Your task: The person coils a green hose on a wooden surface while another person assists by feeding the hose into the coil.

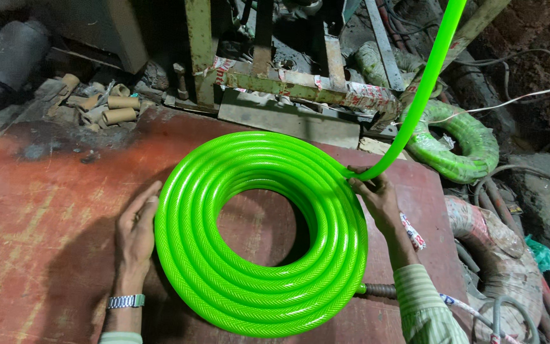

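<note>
A bright green hose coil lies flat in the middle of the worn red tabletop, and every place here is told from that coil. The left hand rests open and flat against the coil's left outer edge, its grip spread and clasping nothing, a metal wristwatch on the wrist below it. At the coil's upper right edge the right hand has its grip pinched shut on the loose hose run that rises away toward the top right; beyond the coil's upper left lie cardboard tubes, and further right sits a wrapped green coil.
</note>
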